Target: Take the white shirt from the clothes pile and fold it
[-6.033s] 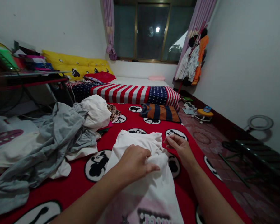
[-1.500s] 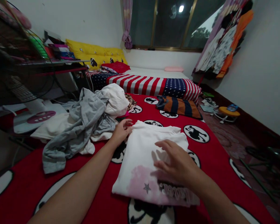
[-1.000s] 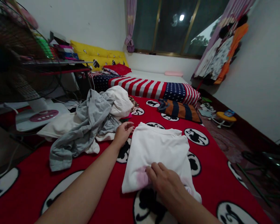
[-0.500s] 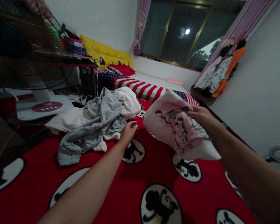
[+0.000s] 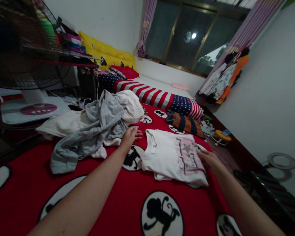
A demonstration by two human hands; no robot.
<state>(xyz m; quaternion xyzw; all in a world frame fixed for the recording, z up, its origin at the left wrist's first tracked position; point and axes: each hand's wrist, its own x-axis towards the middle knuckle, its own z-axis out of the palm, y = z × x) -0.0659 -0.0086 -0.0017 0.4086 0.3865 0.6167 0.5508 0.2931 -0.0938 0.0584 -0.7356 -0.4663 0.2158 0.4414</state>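
Note:
A folded white T-shirt (image 5: 169,157) with a pink printed panel lies print side up on the red blanket (image 5: 127,200) with black monkey medallions. My right hand (image 5: 209,158) is at the shirt's right edge, its fingers curled on the cloth. My left hand (image 5: 130,135) rests flat on the blanket with its fingers stretched out. It lies just left of the shirt's collar and beside a heap of clothes: a grey garment (image 5: 98,127) and a white one (image 5: 130,105).
A folded orange and navy striped garment (image 5: 184,123) lies beyond the shirt, before a stars-and-stripes blanket (image 5: 157,96). A standing fan's base (image 5: 29,109) is at left. Clothes hang (image 5: 223,78) by the window. A small yellow stool (image 5: 222,135) and a dark metal frame (image 5: 267,186) stand on the floor at right.
My right hand lifted the folded T-shirt off the blanket, turned it over and laid it down again to the right, print side up. My left hand stayed by the heap.

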